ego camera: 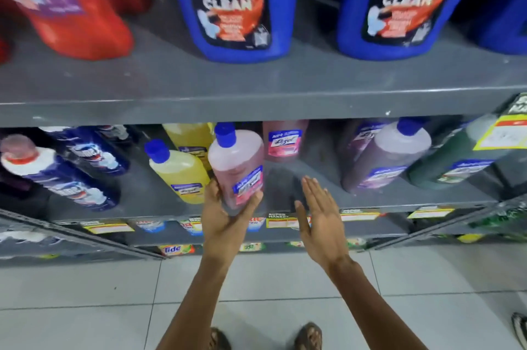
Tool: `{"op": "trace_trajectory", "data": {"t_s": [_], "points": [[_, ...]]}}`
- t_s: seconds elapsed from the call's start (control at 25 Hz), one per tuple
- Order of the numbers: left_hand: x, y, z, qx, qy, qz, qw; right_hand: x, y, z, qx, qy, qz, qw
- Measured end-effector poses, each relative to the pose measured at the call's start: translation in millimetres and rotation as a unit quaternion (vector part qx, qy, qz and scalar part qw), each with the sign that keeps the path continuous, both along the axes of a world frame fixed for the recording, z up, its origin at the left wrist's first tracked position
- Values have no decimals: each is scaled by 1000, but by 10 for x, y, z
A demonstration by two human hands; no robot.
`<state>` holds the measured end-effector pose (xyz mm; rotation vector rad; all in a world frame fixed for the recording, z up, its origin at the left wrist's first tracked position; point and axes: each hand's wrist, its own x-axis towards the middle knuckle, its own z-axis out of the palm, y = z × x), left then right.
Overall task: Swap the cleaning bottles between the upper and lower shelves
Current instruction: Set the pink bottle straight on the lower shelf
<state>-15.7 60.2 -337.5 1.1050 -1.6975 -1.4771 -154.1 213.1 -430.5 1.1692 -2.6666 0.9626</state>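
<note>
My left hand (pixel 225 214) grips the base of a pink cleaner bottle (pixel 236 161) with a blue cap, holding it tilted at the front of the lower shelf (pixel 285 198). My right hand (pixel 320 217) is flat and open just to the bottle's right, touching nothing. On the upper shelf (pixel 256 84) stand two blue bottles, one in the middle (pixel 236 4) and one to the right (pixel 410 1), both labelled "10X Total Clean". A red bottle (pixel 77 7) stands at the left.
The lower shelf also holds a yellow bottle (pixel 178 171), a second pink bottle (pixel 285 140) behind, a purple bottle (pixel 387 155), a green bottle (pixel 456 161) and dark blue bottles (pixel 71 175) at left. Price tags line the shelf edge. White floor tiles and my feet are below.
</note>
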Motion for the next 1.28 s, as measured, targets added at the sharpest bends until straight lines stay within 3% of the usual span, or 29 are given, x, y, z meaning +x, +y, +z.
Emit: {"op": "trace_trajectory", "data": {"t_s": [0.16, 0.36, 0.76, 1.28], "points": [[-148, -112, -113, 0, 25, 24, 999, -133, 25, -361, 31, 35, 18, 999], [-166, -274, -208, 39, 77, -20, 996, -124, 22, -413, 43, 44, 7, 998], [-435, -451, -117, 91, 17, -164, 982, -102, 80, -453, 67, 33, -30, 997], [-580, -421, -86, 88, -23, -238, 967, -68, 36, -448, 31, 49, -52, 997]]}}
